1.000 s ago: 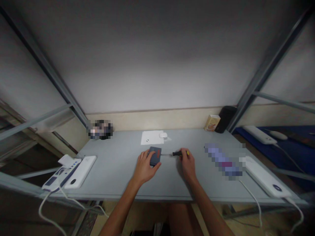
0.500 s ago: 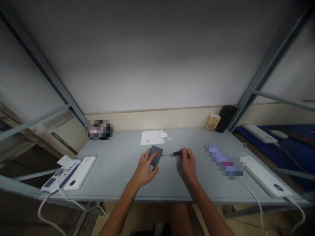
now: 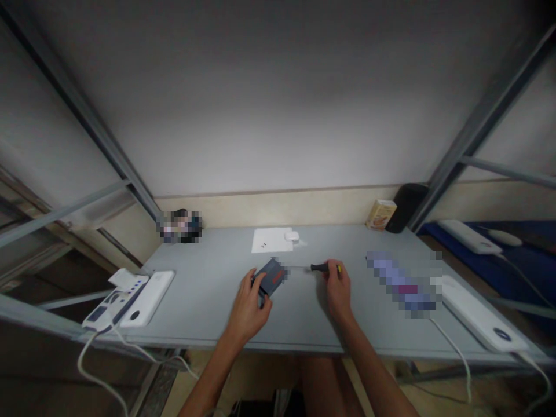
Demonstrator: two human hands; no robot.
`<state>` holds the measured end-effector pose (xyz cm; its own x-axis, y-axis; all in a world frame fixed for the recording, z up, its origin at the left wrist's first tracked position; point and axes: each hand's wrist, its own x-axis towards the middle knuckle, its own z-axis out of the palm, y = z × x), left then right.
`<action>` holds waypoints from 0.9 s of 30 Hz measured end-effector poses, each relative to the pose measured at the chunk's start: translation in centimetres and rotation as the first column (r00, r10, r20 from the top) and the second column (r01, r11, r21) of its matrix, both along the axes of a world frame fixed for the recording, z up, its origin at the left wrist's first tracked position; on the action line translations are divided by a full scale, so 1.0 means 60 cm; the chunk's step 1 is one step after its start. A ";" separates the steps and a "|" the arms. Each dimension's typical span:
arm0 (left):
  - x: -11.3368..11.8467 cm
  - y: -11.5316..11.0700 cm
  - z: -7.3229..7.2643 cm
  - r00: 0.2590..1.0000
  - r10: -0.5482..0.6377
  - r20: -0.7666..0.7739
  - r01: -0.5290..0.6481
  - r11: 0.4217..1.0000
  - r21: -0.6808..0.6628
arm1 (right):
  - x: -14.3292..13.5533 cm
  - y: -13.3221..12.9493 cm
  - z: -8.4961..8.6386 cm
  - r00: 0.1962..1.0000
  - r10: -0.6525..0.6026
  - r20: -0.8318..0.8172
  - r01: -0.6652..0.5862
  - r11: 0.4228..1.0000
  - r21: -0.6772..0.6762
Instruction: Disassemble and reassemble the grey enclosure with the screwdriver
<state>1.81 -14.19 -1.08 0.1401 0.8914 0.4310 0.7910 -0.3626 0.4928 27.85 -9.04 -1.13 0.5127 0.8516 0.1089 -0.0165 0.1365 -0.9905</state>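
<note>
My left hand [image 3: 251, 307] grips a small dark grey box-shaped device [image 3: 270, 277] with an orange-red mark on its face, fingers along its left and lower sides. In my right hand [image 3: 337, 286] is a screwdriver [image 3: 320, 267] with a black and yellow handle. Its thin shaft points left and the tip lies close to the device's right edge; whether they touch I cannot tell. Behind the device, a white sheet of paper [image 3: 271, 240] lies on the desk with a few tiny dark pieces on it, perhaps screws. A small white case [image 3: 291, 236] rests at the paper's right edge.
On the left of the grey desk [image 3: 200, 289] are a white power strip [image 3: 110, 304] and a white power bank [image 3: 150, 298]. A blurred phone-like object [image 3: 399, 284] and a long white device [image 3: 473, 315] lie right. A yellow box [image 3: 381, 215] and a black case [image 3: 407, 207] stand at the back.
My left hand has shifted its hold toward the device's lower left, and more of the device's face shows. The screwdriver stays beside its right edge. The whole view has shifted slightly.
</note>
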 end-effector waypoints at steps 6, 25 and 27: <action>-0.002 -0.007 0.001 0.998 0.037 0.041 -0.038 0.999 0.022 | 0.000 -0.003 0.006 1.000 0.020 -0.021 -0.020 1.000 -0.015; -0.018 0.034 0.029 0.981 -0.190 0.041 0.192 0.980 -0.056 | -0.001 -0.012 0.025 1.000 -0.007 0.028 0.007 1.000 0.007; -0.022 0.048 0.034 0.969 -0.248 -0.001 0.246 0.965 -0.095 | 0.000 -0.012 0.024 0.998 -0.023 0.064 0.022 1.000 0.023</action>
